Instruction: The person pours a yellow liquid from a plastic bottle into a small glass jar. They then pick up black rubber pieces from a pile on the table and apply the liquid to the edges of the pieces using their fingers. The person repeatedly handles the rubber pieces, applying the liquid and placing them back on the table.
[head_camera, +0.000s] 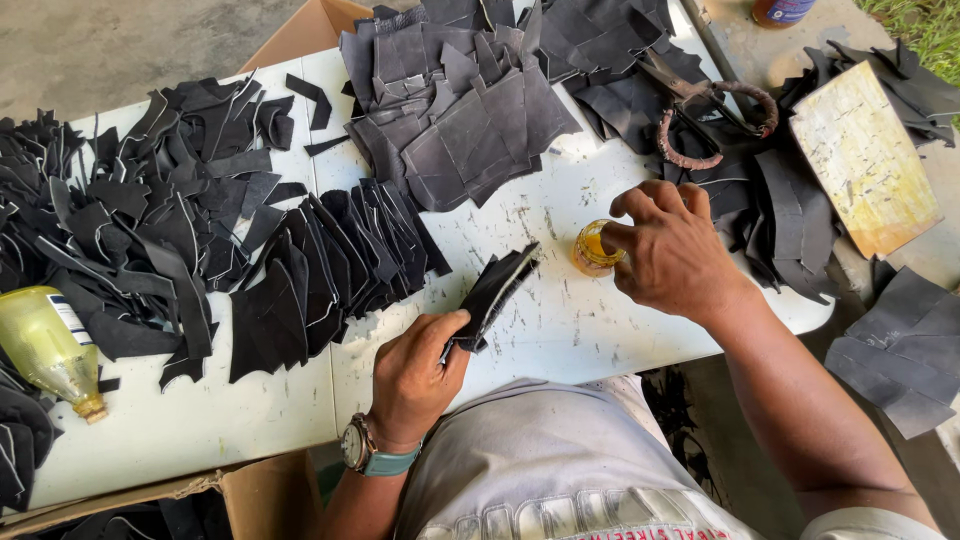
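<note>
My left hand (415, 372), with a watch on its wrist, pinches a thin stack of black leather pieces (495, 287) by the lower end and holds it edge-up over the white table (560, 320). My right hand (668, 250) hovers at a small round pot of yellow glue (591, 248). Its fingers are curled together at the pot's rim, and whatever they pinch is hidden.
Piles of black leather offcuts (150, 230) cover the table's left and back, with a fanned row (330, 265) near my left hand. Large rusty scissors (715, 115) and a stained board (865, 155) lie at the right. A yellow bottle (45, 345) lies at the left edge, and cardboard boxes (250, 495) stand around the table.
</note>
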